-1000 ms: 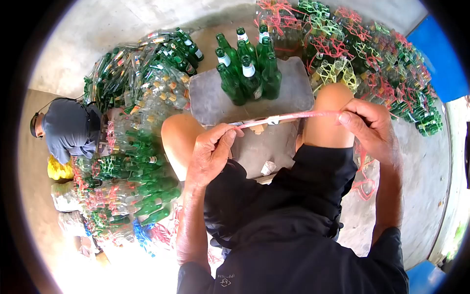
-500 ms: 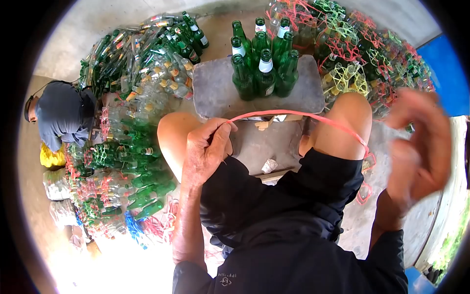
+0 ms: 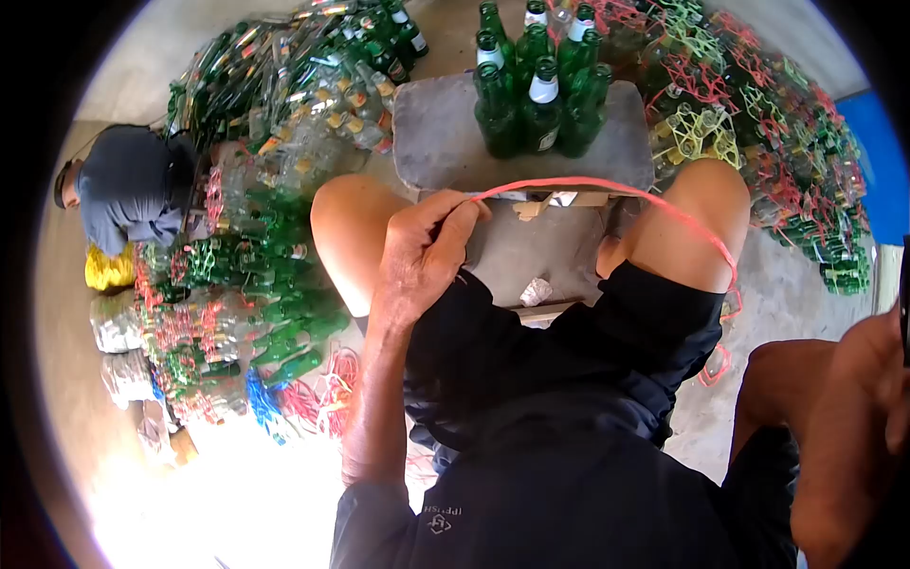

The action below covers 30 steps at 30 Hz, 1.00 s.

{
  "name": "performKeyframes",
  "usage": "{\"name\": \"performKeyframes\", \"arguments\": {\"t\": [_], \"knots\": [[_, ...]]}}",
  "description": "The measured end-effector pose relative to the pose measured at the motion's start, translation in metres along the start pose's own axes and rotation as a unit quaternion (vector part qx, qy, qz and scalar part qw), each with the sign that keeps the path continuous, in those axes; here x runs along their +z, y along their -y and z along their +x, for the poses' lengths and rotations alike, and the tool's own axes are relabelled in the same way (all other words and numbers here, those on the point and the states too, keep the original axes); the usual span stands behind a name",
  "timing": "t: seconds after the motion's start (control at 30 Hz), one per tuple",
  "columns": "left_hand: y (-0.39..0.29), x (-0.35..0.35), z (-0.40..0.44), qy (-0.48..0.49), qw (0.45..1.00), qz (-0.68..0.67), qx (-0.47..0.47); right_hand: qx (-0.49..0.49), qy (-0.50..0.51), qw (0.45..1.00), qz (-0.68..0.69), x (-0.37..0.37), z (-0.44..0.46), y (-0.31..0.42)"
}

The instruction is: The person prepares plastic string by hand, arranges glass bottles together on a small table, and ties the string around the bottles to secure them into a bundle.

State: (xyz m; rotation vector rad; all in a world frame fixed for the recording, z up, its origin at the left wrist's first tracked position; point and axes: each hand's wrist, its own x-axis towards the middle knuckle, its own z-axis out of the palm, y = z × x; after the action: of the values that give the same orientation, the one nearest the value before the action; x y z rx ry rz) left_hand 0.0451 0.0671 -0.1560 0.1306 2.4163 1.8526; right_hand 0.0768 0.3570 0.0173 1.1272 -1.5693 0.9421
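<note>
Between 9 and 10 o'clock, a second person (image 3: 133,185) in a dark top bends beside a crinkled yellow bundle (image 3: 109,268) at 9 o'clock. Towards 11 o'clock lies a bottle heap (image 3: 275,81) of green and clear glass; its many small labels are too small to read. At 8 o'clock, blue strands (image 3: 265,410) lie beside smooth green bottles on their sides, with loose red coils (image 3: 338,384) to their right.

Just left of centre, the left hand (image 3: 428,248) pinches one end of a flat red strap (image 3: 607,188) between thumb and bent forefinger. At 6 o'clock, the dark shirt (image 3: 550,503) bears a pale angular emblem (image 3: 439,523) with inverted lettering, not securely legible.

Between 12 and 1 o'clock stands the worktop (image 3: 431,142), a grey, rounded-cornered slab of worn, mottled surface. On it, upright green bottles (image 3: 540,114) form a close group; several carry white neck labels, their print unresolved. The strap arches across the slab's near edge to the right knee (image 3: 706,204), where its course becomes unclear.

At 2 o'clock, bottle bundles (image 3: 697,137) are netted in red and yellow-green strapping. Between 3 and 4 o'clock, the right hand (image 3: 872,384) is cropped by the frame; its grip cannot be told.
</note>
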Motion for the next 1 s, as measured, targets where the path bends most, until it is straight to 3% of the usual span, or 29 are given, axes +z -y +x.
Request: {"name": "performKeyframes", "arguments": {"t": [0.23,0.57,0.7,0.73,0.83,1.0], "knots": [[-0.003,-0.004,-0.008,0.013,0.999,0.033,0.012,-0.010,0.004,1.000,0.003,-0.009,0.000,-0.002],[-0.034,0.000,-0.010,-0.036,0.999,0.021,-0.026,0.112,-0.030,0.989,-0.091,-0.035,-0.032,-0.027],[-0.043,-0.001,-0.002,-0.008,0.997,0.041,-0.057,0.115,-0.042,0.988,-0.099,-0.038,-0.038,-0.027],[-0.038,0.005,-0.001,-0.025,0.999,0.045,-0.002,0.119,-0.041,0.987,-0.097,-0.038,-0.039,-0.027],[-0.034,0.007,0.002,-0.005,0.999,0.021,-0.040,0.117,-0.037,0.988,-0.090,-0.037,-0.039,-0.021],[-0.036,0.015,0.012,0.000,0.999,0.026,-0.022,0.089,-0.034,0.994,-0.061,-0.032,-0.035,-0.017]]}}
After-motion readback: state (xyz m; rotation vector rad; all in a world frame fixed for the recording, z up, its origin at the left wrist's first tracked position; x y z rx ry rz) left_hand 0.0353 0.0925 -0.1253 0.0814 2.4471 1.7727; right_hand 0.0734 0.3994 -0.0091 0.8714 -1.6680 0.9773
